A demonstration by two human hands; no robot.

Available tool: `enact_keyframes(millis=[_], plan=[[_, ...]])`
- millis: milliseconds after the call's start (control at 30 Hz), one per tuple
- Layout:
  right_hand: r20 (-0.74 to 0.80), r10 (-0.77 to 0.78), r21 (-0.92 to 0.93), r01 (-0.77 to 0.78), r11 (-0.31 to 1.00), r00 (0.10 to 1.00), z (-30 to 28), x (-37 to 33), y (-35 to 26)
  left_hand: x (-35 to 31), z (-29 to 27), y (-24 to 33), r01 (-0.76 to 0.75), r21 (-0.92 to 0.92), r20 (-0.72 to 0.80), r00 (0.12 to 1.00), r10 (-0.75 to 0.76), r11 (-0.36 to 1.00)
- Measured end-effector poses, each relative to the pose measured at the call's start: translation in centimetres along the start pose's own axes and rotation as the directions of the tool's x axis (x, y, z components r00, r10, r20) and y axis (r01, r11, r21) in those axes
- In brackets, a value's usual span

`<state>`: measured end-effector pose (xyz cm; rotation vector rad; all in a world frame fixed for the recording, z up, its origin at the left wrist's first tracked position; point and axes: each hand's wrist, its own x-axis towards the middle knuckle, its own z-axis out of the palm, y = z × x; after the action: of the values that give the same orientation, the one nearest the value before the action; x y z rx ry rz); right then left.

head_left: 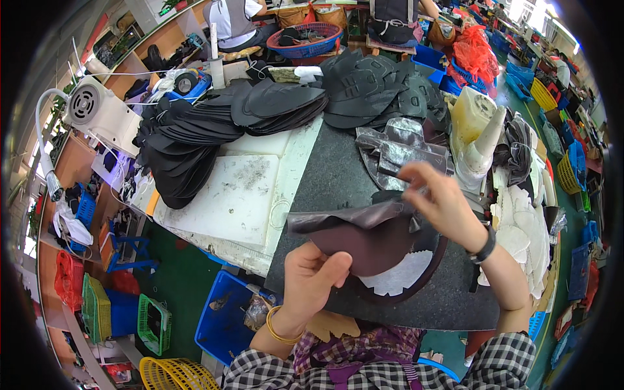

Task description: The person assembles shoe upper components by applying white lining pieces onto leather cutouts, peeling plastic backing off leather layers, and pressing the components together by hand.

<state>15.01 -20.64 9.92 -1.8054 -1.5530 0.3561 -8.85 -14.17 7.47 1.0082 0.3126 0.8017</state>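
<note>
The left hand [307,283] pinches the left edge of a maroon sheet [374,250] over the dark, speckled counter [323,170], the right hand [442,203] curls beside it, hold unclear, and work looks midway: notched white patch [402,274] placed, glossy flap [351,218] unflattened, with smooth black pieces [185,140] fanned beyond.

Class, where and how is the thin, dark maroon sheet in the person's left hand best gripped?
Probably by its left edge, in a pinch grip from the lower left, as the left hand does: the thin, dark maroon sheet looks flexible, its far side curling over.
</note>
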Motion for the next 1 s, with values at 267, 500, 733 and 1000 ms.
enact_keyframes(millis=[267, 500, 733, 1000], plan=[[0.147, -0.057, 0.337, 0.005, 0.941, 0.987, -0.3, -1.1, -4.5, 3.6, 1.5, -1.0, 0.077, 0.155, 0.137, 0.986, -0.098, 0.985], [0.081, -0.156, 0.173, 0.141, 0.975, 0.984, -0.1, 1.7, -4.0, 6.1, 1.1, -1.9, 0.174, 0.162, 0.25, 0.945, -0.211, 0.971], [0.01, -0.129, 0.087, 0.128, 0.988, 0.992, 3.6, 2.8, -1.4, 3.3, 1.9, -3.3, -0.474, 0.523, 0.421, 0.866, 0.269, 0.708], [0.238, -0.269, 0.149, 0.238, 0.96, 0.933, 1.4, 2.4, -1.2, -8.3, -10.2, -1.6, 0.603, 0.01, -0.056, 0.797, -0.602, 0.798]])
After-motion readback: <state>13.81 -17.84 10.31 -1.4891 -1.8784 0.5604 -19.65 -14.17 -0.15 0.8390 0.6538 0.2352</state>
